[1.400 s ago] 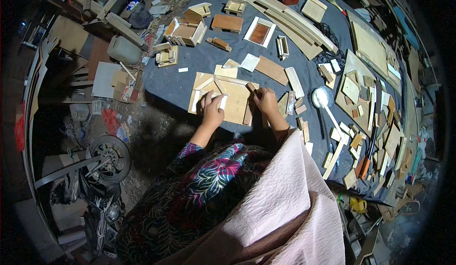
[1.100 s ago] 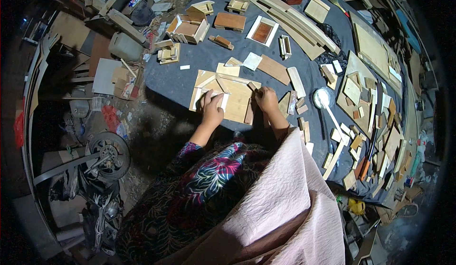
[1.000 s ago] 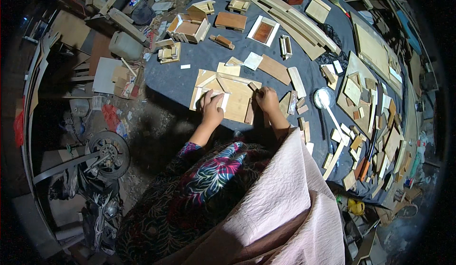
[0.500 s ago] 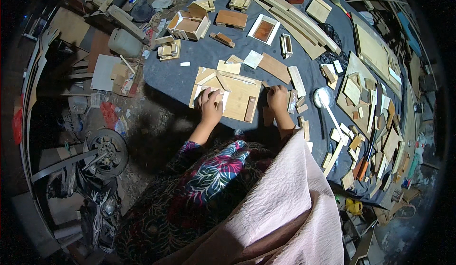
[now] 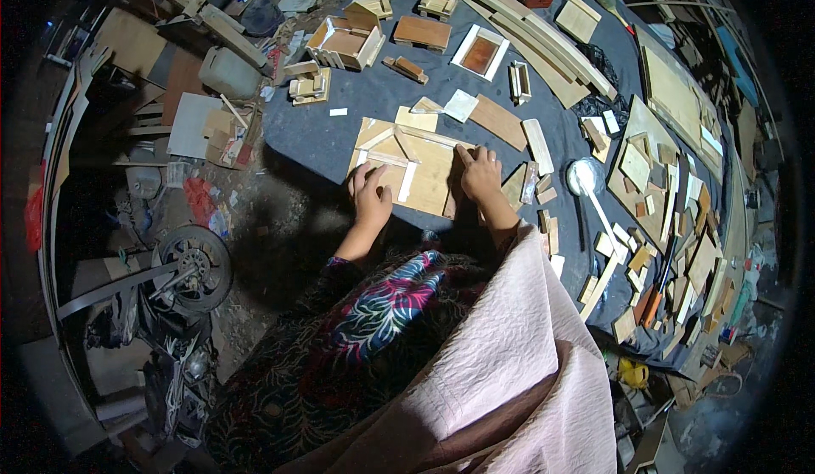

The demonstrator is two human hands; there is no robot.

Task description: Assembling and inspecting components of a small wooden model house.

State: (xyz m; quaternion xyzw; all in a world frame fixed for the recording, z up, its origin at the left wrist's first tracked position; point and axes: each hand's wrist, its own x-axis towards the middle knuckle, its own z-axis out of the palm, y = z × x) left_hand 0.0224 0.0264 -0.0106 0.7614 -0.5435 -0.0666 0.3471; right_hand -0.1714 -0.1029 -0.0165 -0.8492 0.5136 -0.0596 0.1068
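A light wooden panel (image 5: 431,178) lies flat at the table's near edge. Thin wood strips (image 5: 382,141) are set on its left half in a gable shape, and white streaks run along some of them. My left hand (image 5: 370,199) rests at the panel's left part, fingers spread over the lower strip. Over the right edge lies my right hand (image 5: 481,178), its index finger stretched toward the upper right corner and the thumb side hidden. The small brown block there is mostly covered by this hand.
Small wooden model furniture (image 5: 348,42) stands at the back of the dark cloth-covered table (image 5: 297,130). To the right sit a round white-smeared container (image 5: 584,177) with a stick across it, and many wood offcuts (image 5: 637,164). Long boards (image 5: 535,36) lie farther back.
My right hand has moved left, from beside the panel onto its right edge, and its fingers have straightened. The left hand has shifted slightly and its fingers have spread. The view has shifted slightly.
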